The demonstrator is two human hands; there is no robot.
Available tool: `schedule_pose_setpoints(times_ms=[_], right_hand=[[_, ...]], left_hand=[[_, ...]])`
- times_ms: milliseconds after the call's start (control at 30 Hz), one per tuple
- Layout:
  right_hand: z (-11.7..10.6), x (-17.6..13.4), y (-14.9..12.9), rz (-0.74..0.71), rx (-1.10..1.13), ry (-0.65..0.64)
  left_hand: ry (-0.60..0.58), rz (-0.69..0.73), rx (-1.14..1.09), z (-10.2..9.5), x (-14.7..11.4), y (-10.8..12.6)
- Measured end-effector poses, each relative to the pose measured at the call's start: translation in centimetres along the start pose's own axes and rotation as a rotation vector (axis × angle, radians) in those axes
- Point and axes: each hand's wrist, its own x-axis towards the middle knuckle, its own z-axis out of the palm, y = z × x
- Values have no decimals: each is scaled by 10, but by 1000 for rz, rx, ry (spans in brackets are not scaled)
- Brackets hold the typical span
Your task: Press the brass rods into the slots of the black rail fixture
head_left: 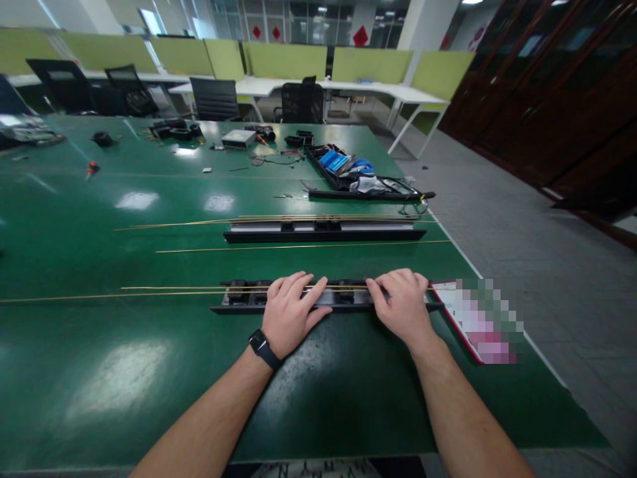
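Observation:
A long black and silver rail [355,297] with black blocks along it lies crosswise on the green table. Thin brass-coloured rods [169,291] run along its top and stick out far to the left. My left hand [291,309], a dark watch at the wrist, rests over the rail's middle with its fingers apart. Near the rail's right end is my right hand [402,302], its fingers bent down over the rods, thumb against the rail. What lies under the right fingertips is hidden.
Beyond lies a second rail [326,236] with rods on it, and a single rod [298,247] before it. A red-edged board [458,318], partly blurred, lies at right. Farther back are a black tray with blue items [341,162], a grey box [239,138] and an orange-handled tool [92,168].

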Motion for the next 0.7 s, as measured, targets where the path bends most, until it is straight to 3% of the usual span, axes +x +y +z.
schedule_pose_setpoints(times_ms=[700], right_hand=[[0, 0, 5, 16, -24, 7]], left_hand=[[-2, 0, -1, -1, 1, 0]])
